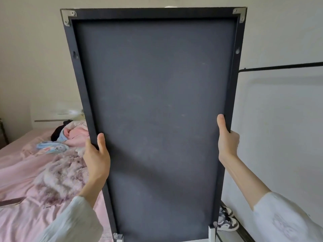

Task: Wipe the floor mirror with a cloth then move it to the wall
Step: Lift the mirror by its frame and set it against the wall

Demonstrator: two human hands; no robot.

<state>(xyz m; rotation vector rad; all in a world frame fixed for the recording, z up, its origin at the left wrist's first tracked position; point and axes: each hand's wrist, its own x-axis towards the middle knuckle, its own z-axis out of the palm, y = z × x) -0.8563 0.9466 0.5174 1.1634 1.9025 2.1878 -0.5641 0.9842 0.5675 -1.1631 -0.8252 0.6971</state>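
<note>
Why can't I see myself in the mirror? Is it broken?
Not broken. The mirror is turned backwards: its dark backing board faces the camera, with metal corner brackets showing. The left hand and right hand grip its side edges. The glass side is hidden, so I can't judge that.
</note>
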